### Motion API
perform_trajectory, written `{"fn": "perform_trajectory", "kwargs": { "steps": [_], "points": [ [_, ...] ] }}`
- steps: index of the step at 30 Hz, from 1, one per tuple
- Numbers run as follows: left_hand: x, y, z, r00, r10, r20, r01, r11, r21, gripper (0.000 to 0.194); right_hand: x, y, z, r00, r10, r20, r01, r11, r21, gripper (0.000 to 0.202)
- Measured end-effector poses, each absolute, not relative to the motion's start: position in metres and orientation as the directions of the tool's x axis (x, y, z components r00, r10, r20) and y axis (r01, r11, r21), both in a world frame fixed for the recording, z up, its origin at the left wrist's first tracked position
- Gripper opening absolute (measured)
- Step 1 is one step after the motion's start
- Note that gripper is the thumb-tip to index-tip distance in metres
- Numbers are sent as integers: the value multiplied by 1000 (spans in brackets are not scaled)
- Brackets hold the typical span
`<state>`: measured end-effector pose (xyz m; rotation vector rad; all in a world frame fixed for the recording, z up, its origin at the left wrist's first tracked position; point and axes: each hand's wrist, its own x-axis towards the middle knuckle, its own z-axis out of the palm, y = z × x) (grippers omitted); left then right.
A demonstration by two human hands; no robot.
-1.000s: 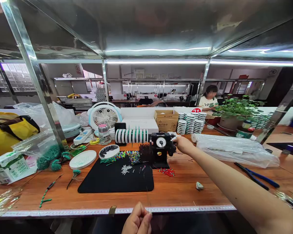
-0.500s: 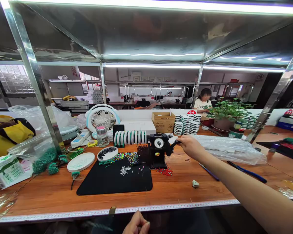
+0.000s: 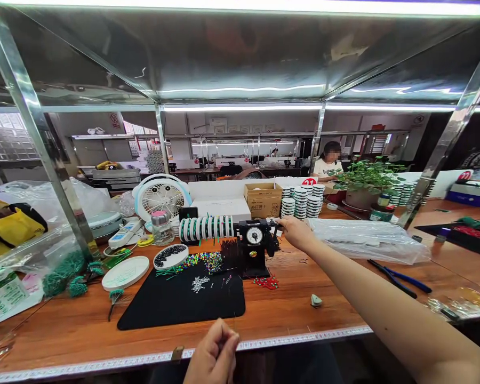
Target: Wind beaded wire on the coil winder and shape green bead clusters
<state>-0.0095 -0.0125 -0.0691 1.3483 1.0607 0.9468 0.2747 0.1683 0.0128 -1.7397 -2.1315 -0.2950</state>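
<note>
A black winding machine (image 3: 254, 245) with a round white dial stands on the wooden table. White spools with green strands (image 3: 206, 228) sit in a row on its left side. My right hand (image 3: 297, 232) is closed on the machine's crank, at the machine's upper right. Near the front edge, my left hand (image 3: 217, 349) pinches a thin wire that is hard to make out. Beyond it lies a black mat (image 3: 180, 306) with colourful beads (image 3: 208, 261), small white pieces (image 3: 200, 284) and a few pins. Red-tipped pieces (image 3: 266, 282) lie at the machine's base.
On the left are a white dish (image 3: 125, 273), a fan (image 3: 162, 200) and a glass jar (image 3: 162, 229). Blue-handled pliers (image 3: 400, 278) and a plastic-wrapped bundle (image 3: 364, 241) lie right. A cardboard box (image 3: 263, 200) and stacked spools (image 3: 301, 202) stand behind. A person (image 3: 328, 162) sits farther back.
My left hand has risen and come farther into view over the table's front edge. My right hand on the crank has moved slightly left and up, and the view has shifted a little.
</note>
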Motion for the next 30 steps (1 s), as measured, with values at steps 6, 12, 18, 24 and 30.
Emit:
{"fn": "perform_trajectory", "kwargs": {
  "steps": [6, 12, 18, 24, 30],
  "points": [
    [8, 61, 8, 175, 981, 79, 80, -95, 992, 30, 271, 180, -2, -123, 929, 349, 977, 175, -120, 34],
    [16, 117, 43, 97, 975, 202, 223, -219, 950, 25, 267, 180, -11, -128, 948, 292, 974, 177, -144, 29],
    [15, 126, 40, 102, 957, 272, 334, -291, 897, 27, 282, 186, 2, -233, 947, 221, 946, 273, -173, 23],
    [12, 128, 36, 112, 953, 282, 367, -303, 879, 28, 265, 168, 63, -252, 884, 393, 911, 354, -213, 34],
    [11, 125, 32, 113, 933, 341, 399, -357, 845, 26, 176, 150, 75, -621, 551, 557, 636, 770, -53, 36]
  ]
}}
